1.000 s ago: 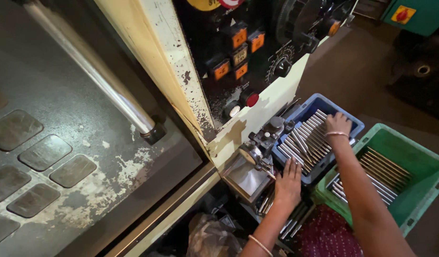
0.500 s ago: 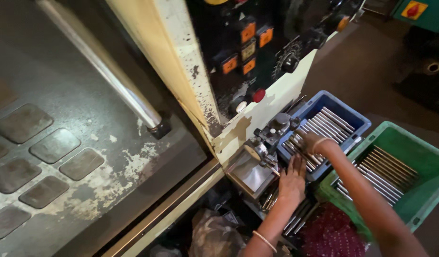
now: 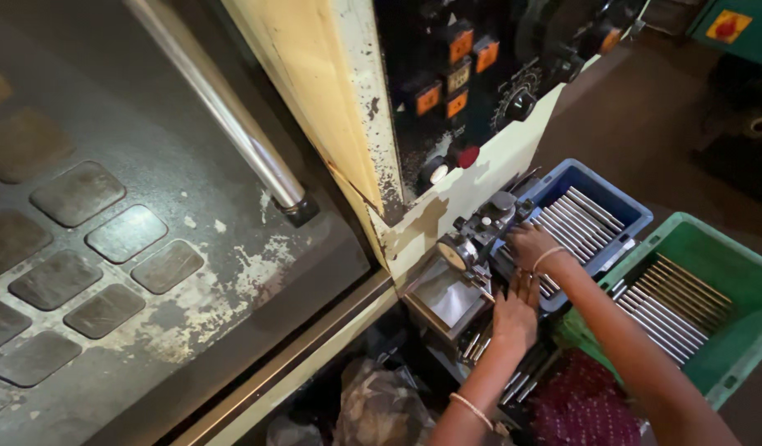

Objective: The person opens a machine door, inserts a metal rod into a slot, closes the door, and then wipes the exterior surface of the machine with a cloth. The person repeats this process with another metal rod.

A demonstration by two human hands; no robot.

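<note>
Head view: a small metal fixture (image 3: 480, 235) with a round dial at its near end is bolted to the lower edge of a cream-painted machine panel (image 3: 348, 107). Right hand (image 3: 531, 245) sits at the fixture's right side, fingers curled in against it; whether they pinch a rod cannot be told, contact point is hidden by the hand. Left hand (image 3: 515, 318) lies just below the fixture, palm down, fingers extended toward it, loose, not closed on anything visible. Thin bangles on both wrists.

Just beyond the right hand: blue crate (image 3: 637, 211) with a layer of grey metal rods (image 3: 575, 219) lying parallel. Right of that, touching or nearly so: green crate (image 3: 728, 248), also with parallel rods (image 3: 674, 301). More rods lie loose under the left forearm.

Above the fixture: dark control panel (image 3: 472, 74) with orange square buttons, a red round button (image 3: 467, 156) and a black knob. Left: a worn grey surface (image 3: 149, 239), with a steel bar (image 3: 220, 111) running diagonally.
</note>
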